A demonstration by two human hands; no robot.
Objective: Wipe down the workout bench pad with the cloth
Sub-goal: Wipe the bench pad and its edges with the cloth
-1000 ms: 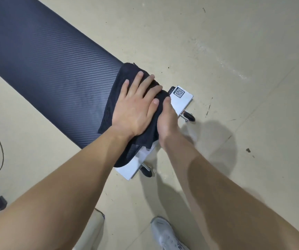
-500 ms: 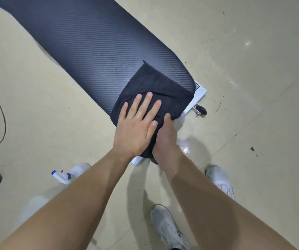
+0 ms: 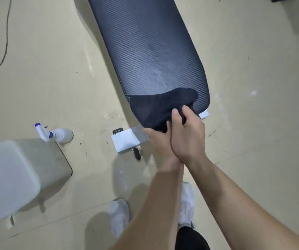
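Note:
The dark ribbed bench pad runs from the top of the view down to the middle. A dull smear shows on it near its lower end. A black cloth is draped over that near end and hangs off the edge. My right hand pinches the bunched cloth between thumb and fingers at the pad's end. My left hand lies under and left of the right one. It touches the cloth's hanging edge, and its fingers are mostly hidden.
The bench's white foot bar with a small wheel sticks out below the pad. A spray bottle lies on the beige floor at left, beside a blurred white object. A thin cable curves at far left. My white shoes stand below.
The view has swung, so the pad now points up. My left hand has come off the cloth's top and slid beneath the right. My right hand has bunched the cloth at the pad's end.

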